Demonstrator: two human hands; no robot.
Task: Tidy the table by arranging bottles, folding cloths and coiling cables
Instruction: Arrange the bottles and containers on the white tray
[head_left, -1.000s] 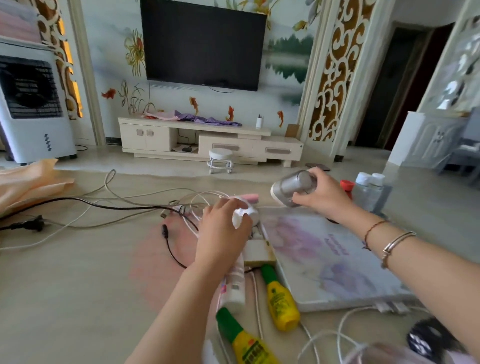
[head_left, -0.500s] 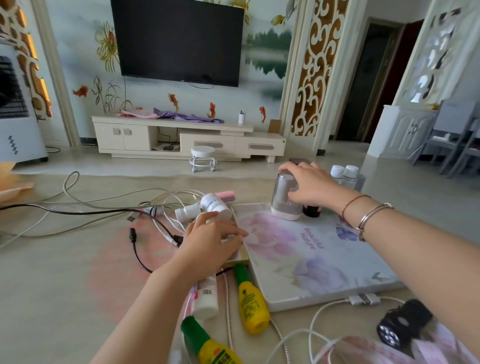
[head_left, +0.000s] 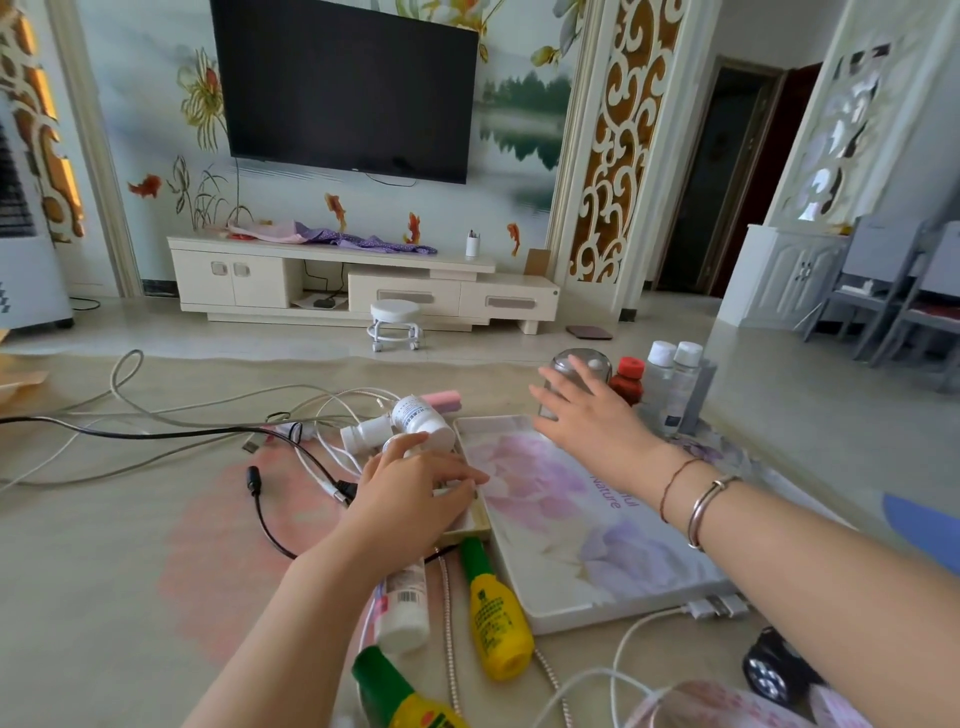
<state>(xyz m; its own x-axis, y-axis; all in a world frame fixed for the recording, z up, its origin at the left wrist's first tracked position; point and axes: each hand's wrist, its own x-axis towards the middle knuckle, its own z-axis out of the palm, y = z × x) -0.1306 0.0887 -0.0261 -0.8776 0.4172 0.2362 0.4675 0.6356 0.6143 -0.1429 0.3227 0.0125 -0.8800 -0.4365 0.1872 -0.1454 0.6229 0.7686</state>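
Beige table (head_left: 130, 545): tangled cables (head_left: 171, 431), floral tray (head_left: 582, 525), yellow bottles (head_left: 498, 618), possibly toy car (head_left: 774, 670).

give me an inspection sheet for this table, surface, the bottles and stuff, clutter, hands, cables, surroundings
Surface: beige table, pink patch; floral tray lying on it.
Job's things: grey bottle, red-capped bottle and two clear bottles upright behind the tray; white bottles and yellow bottles lying down.
Clutter: black toy car.
Hands: left hand on items at the tray's edge; right hand open by the grey bottle.
Cables: black cable, white cables, uncoiled.
Surroundings: TV, cabinet, stool.
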